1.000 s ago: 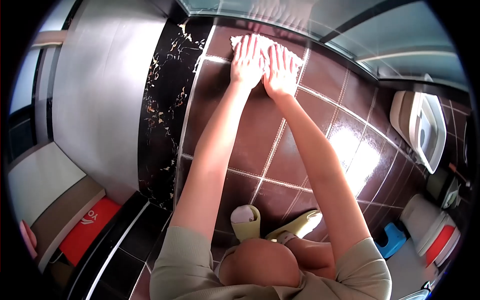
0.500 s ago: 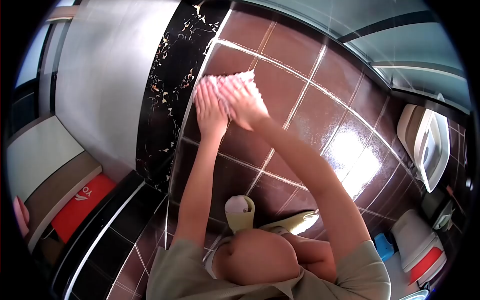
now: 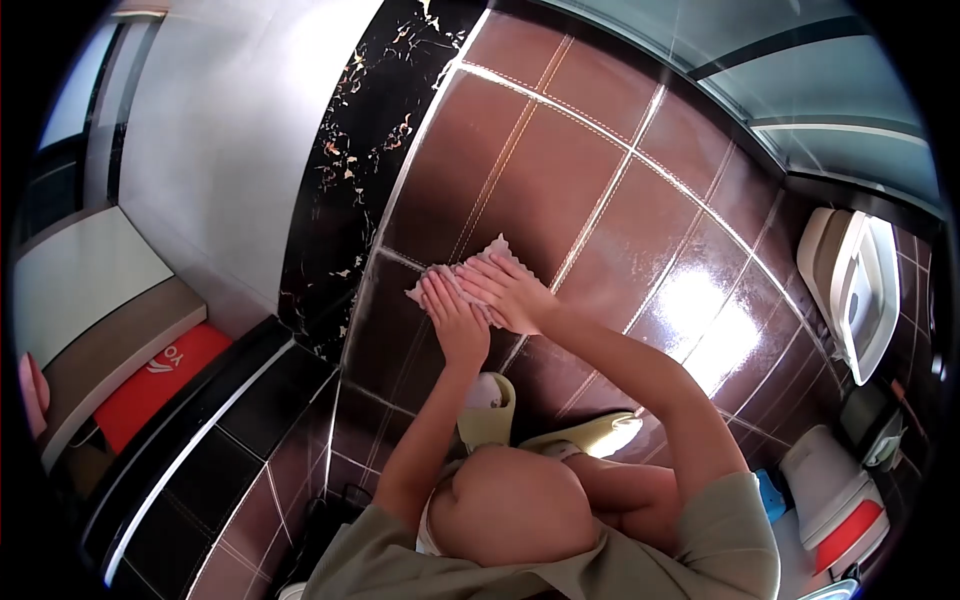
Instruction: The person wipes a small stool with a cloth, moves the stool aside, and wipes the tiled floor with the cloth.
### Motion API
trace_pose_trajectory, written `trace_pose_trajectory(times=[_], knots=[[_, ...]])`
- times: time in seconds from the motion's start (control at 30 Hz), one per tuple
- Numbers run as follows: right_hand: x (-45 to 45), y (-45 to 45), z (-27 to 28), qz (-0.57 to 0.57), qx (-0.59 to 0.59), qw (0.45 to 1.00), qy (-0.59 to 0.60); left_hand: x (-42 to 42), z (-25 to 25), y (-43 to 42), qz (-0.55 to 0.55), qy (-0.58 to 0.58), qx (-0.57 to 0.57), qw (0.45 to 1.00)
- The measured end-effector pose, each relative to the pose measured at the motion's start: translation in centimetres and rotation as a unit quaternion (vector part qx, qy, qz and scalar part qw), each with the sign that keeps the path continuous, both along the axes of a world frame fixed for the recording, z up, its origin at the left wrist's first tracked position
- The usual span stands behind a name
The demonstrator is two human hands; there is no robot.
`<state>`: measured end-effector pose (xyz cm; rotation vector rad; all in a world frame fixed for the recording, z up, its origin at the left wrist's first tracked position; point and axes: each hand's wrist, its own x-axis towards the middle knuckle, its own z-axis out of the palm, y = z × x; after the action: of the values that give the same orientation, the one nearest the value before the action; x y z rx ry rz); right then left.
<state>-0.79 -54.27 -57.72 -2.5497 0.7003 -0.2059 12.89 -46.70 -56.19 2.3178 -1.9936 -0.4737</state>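
A pale pink cloth (image 3: 501, 248) lies crumpled on the brown tiled floor (image 3: 430, 190), its edges showing around my fingers. My left hand (image 3: 457, 322) presses flat on its left part, fingers stretched out. Beside it, my right hand (image 3: 508, 292) lies flat on the right part, fingers also extended. Both hands are close together and hide most of the cloth. Just below them are my feet in yellow-green slippers (image 3: 484, 430), with a bare knee in front.
A black patterned stone threshold (image 3: 345, 160) runs along the left, beside a grey-white panel (image 3: 220, 130). Glass panels (image 3: 820, 90) stand at the upper right. A white basin (image 3: 872, 300) leans at the right, near a grey-and-red bin (image 3: 840, 500). A red box (image 3: 160, 385) sits at lower left.
Both hands have drawn the cloth back toward my body, away from the far end of the threshold. My elbows are more bent, and the cloth's far corner now points up.
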Motion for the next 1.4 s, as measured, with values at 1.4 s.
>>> trace_pose_trajectory(times=[1.4], knots=[[-21.1, 15.2, 1.5, -0.476, -0.044, 0.878, -0.021, -18.4, -1.5, 2.6, -0.580, 0.037, -0.067, 0.811]])
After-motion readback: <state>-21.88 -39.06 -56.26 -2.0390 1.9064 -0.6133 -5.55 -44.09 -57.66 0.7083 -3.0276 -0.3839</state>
